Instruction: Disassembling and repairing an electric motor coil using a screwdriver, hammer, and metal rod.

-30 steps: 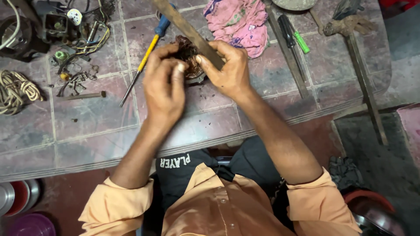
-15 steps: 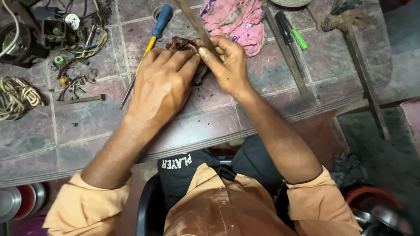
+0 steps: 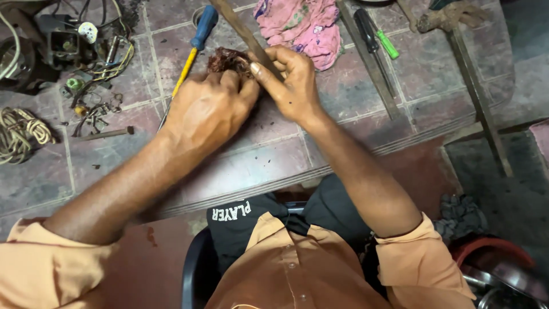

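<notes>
Orange short-sleeved shirt point(image 3: 297, 269) — buttoned front, collar — over dark trousers point(image 3: 240, 220).

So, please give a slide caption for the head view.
Both hands, left and right, grip a reddish-brown coil.

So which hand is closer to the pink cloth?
Right. The right hand sits just beside the pink cloth, at its lower left; the left hand lies farther left, beyond the right one.

Blue-handled screwdriver point(image 3: 197, 41), pink cloth point(image 3: 306, 28), rope coil point(image 3: 20, 131), green-handled tool point(image 3: 388, 46) on tiles.
</notes>
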